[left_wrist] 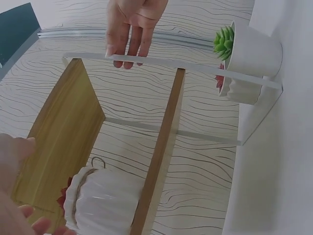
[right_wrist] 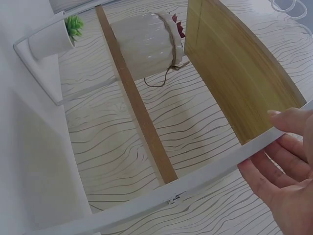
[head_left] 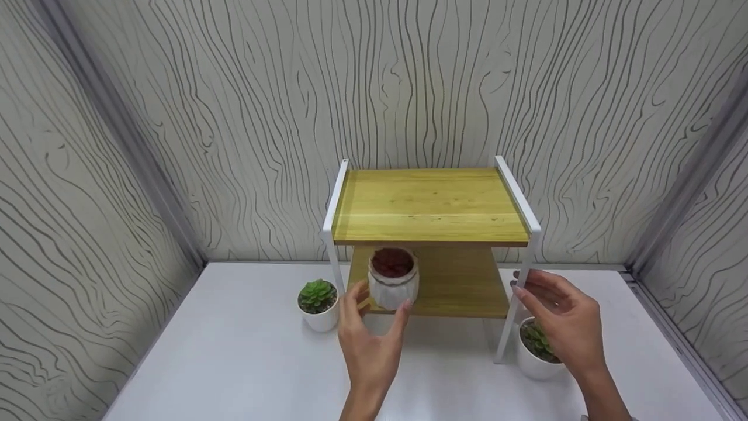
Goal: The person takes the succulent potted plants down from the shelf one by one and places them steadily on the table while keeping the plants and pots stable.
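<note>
A white ribbed pot [head_left: 395, 292] with a dark red succulent [head_left: 392, 262] and twine round its rim stands on the lower board of a two-tier shelf rack [head_left: 432, 204]. My left hand [head_left: 371, 345] is in front of this pot, thumb and fingers spread to either side; in the left wrist view the fingers [left_wrist: 41, 225] look apart from it. At the rack's right side, my right hand [head_left: 564, 318] holds the white metal frame [right_wrist: 205, 178] between thumb and fingers, just below the upper board [right_wrist: 239, 73].
On the white table [head_left: 234, 351], a white pot with a green succulent [head_left: 318, 310] stands left of the rack and another [head_left: 539, 354] stands at the right, partly behind my right hand. The left wrist view shows a further red-planted pot [left_wrist: 243, 92]. Wood-patterned walls [head_left: 280, 117] enclose the table.
</note>
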Available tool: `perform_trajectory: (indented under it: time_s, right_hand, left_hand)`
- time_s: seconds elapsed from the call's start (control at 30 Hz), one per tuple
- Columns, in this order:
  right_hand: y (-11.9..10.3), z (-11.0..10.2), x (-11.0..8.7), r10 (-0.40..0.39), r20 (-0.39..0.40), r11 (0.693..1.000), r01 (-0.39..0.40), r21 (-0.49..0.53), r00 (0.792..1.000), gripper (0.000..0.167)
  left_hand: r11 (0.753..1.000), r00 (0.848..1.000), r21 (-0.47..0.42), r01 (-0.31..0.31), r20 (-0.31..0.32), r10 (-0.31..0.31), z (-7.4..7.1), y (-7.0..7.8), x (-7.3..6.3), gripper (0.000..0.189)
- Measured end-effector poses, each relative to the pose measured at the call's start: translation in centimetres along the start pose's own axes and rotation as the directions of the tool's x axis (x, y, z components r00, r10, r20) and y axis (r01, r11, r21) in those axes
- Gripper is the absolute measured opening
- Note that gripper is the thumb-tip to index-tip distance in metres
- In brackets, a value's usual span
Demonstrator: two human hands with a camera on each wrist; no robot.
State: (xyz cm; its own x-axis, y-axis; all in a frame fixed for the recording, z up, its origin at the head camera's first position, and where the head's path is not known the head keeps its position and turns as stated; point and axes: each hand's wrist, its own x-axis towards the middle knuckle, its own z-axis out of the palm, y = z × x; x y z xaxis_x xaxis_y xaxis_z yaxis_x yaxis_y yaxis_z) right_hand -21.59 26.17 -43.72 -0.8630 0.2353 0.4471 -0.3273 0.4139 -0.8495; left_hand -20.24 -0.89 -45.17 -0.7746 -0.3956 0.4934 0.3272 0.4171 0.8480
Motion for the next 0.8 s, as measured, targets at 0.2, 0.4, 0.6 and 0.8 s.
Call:
perform_trajectory:
  time_s: [0.2, 0.4, 0.6, 0.8]
  right_hand:
    - [0.0, 0.2, 0.2, 0.008, -0.012, 1.0, -0.009, -0.02, 1.0, 0.029]
    - [-0.2, 0.4, 0.5, 0.045, -0.041, 0.996, -0.049, -0.081, 0.998, 0.027]
    - [-0.1, 0.5, 0.6, 0.04, -0.022, 0.997, -0.041, -0.059, 0.999, 0.023]
    - [0.1, 0.6, 0.7, 0.006, -0.01, 0.999, -0.006, -0.047, 1.0, 0.018]
  left_hand:
    - [0.999, 0.997, 0.029, -0.021, -0.067, 0.023, 1.9, -0.5, -0.3, 0.075]
    - [0.999, 0.995, 0.046, -0.013, -0.098, 0.018, 3.4, -1.2, -0.6, 0.083]
    - [0.998, 0.987, 0.069, -0.008, -0.16, 0.019, 4.5, -1.8, -0.5, 0.085]
    - [0.997, 0.985, 0.073, 0.034, -0.172, -0.021, 5.7, -1.3, -0.2, 0.098]
